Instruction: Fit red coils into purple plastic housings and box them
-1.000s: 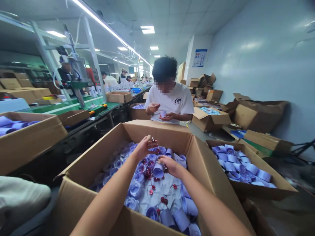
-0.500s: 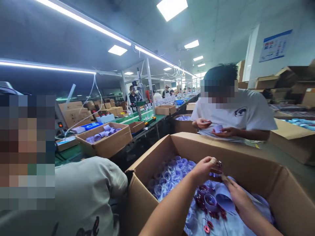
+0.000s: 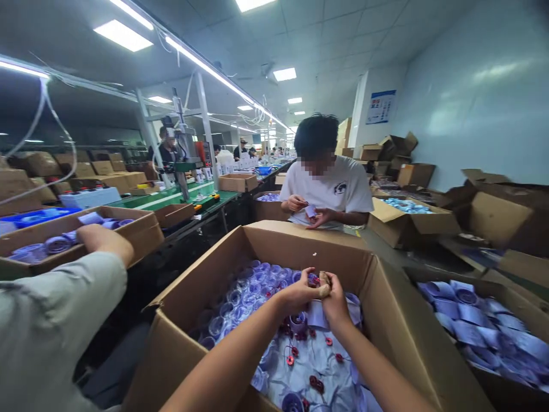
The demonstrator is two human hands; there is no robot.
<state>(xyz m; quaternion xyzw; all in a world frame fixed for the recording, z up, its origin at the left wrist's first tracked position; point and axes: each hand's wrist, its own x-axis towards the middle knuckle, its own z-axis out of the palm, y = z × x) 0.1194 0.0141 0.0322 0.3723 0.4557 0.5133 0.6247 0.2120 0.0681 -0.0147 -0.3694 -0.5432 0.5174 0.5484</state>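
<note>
Over a large cardboard box [image 3: 171, 337], my left hand [image 3: 300, 292] and my right hand [image 3: 337, 306] meet, thumbs and fingers pinched together. Tan covers sit on some fingertips. Whatever is between the fingers is too small and hidden to name; a bit of red shows near them. Just beneath lie a white cylindrical cup [image 3: 316, 315] and a clear cup [image 3: 297, 324]. Several small red ring-shaped parts [image 3: 290, 360], some with thin dark wires, are scattered on a white sheet [image 3: 283, 386]. Clear plastic cups [image 3: 240, 292] fill the box's left side.
Across the box a co-worker [image 3: 326, 183] holds a white cup [image 3: 310, 211]. At left, another person's arm [image 3: 103, 252] reaches into a carton [image 3: 141, 229] of cups. A box of white cups [image 3: 476, 326] stands to the right. A green workbench [image 3: 206, 200] runs behind.
The view has swung right, bringing the right-hand box of cups into sight. My hands have come together, fingertips touching. The person at left now reaches into the carton.
</note>
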